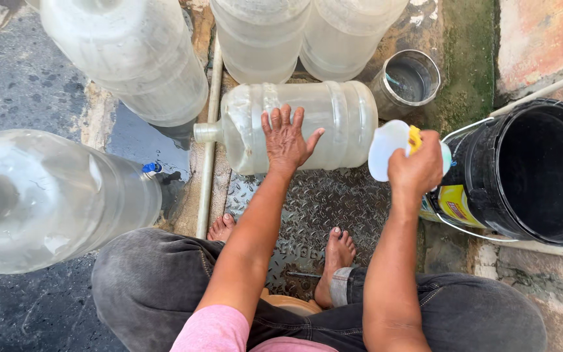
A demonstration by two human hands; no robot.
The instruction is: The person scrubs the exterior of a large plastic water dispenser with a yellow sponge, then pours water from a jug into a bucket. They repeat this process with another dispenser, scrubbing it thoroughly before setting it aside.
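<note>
A large clear water jug lies on its side on a metal tread plate, its neck pointing left. My left hand rests flat on top of the jug with fingers spread. My right hand is closed around a small white container with a yellow piece, held just right of the jug's base. My bare feet stand on the plate below the jug.
Several more clear jugs stand around: one at the left, one at upper left, two at the top. A black bucket sits at the right, a small metal pot beyond the jug. A white pipe runs along the plate's left edge.
</note>
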